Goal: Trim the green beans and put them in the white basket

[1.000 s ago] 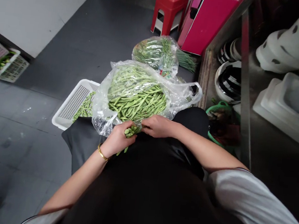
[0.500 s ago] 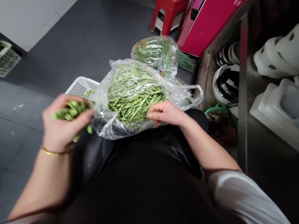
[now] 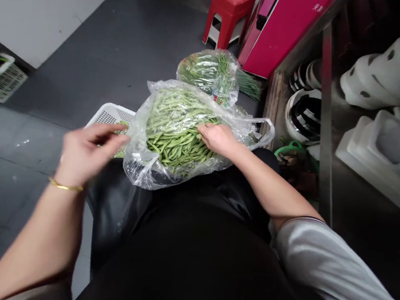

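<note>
A clear plastic bag (image 3: pixel 137 135) full of long green beans (image 3: pixel 175 145) lies in front of me by my lap, its mouth open towards me. My right hand (image 3: pixel 220 140) reaches into it from the right, fingers closed on green beans at the edge of the pile. At the bag's left stands a white perforated basket (image 3: pixel 107 112), partly covered by my other hand and the bag; a few beans show inside. Over this basket hangs my left hand (image 3: pixel 86 149), slightly blurred, thumb and fingers apart and no beans in its grasp.
Behind the bag lies a second clear bag (image 3: pixel 198 70) of thin green stalks. A red stool (image 3: pixel 230 6) stands farther back beside a pink cabinet (image 3: pixel 283 32). Shelving with white containers (image 3: pixel 369 150) runs along the right. Another white basket (image 3: pixel 7 82) sits at far left.
My left hand has let go of its bunch of beans and opened over the basket. My right hand has moved slightly up and farther over the bean pile.
</note>
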Available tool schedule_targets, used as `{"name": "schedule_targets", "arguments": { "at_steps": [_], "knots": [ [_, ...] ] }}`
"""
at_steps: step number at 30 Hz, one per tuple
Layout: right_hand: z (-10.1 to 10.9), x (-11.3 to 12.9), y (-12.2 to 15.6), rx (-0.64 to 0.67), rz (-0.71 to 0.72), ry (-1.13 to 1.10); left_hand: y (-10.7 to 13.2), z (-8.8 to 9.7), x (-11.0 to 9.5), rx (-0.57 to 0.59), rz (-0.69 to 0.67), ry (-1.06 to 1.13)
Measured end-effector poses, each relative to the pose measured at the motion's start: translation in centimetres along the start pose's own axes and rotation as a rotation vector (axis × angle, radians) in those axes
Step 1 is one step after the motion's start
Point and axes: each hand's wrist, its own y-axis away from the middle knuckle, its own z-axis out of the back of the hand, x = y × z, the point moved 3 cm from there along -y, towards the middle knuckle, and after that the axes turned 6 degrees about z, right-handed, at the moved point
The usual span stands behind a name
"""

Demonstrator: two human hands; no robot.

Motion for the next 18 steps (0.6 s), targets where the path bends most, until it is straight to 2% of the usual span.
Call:
{"name": "schedule_targets", "arguments": {
  "at_steps": [1,2,4,7,10,12,15,17,18],
  "knots": [
    [1.0,0.3,0.7,-0.035,0.02,-0.008,1.3,-1.8,-2.2,0.101,-0.029,0.071],
    [2.0,0.9,1.5,-0.069,0.05,-0.015,2.3,-3.7,-3.8,0.209,0.021,0.171],
    [3.1,2.6,2.8,-0.132,0.135,-0.026,3.7,-7.1,-5.4,0.35,0.242,0.434],
    [2.2,5.5,3.9,-0.189,0.24,-0.05,5.6,-10.9,-5.0,0.599,0.606,0.779],
    [-0.4,7.1,4.0,-0.205,0.271,-0.137,7.4,-12.4,-4.0,0.773,0.777,0.925],
    [-1.5,7.1,4.2,-0.242,0.258,-0.258,8.4,-12.7,-3.7,0.792,0.809,0.949],
    [-1.4,5.7,5.5,-0.291,0.076,-0.481,8.7,-12.9,-3.9,0.649,0.764,0.928],
    [-0.9,5.2,6.9,-0.196,-0.006,-0.58,8.2,-12.8,-4.2,0.512,0.69,0.888],
    [-0.7,5.4,7.6,-0.119,0.003,-0.601,7.9,-12.8,-4.3,0.46,0.659,0.873]
  ]
}}
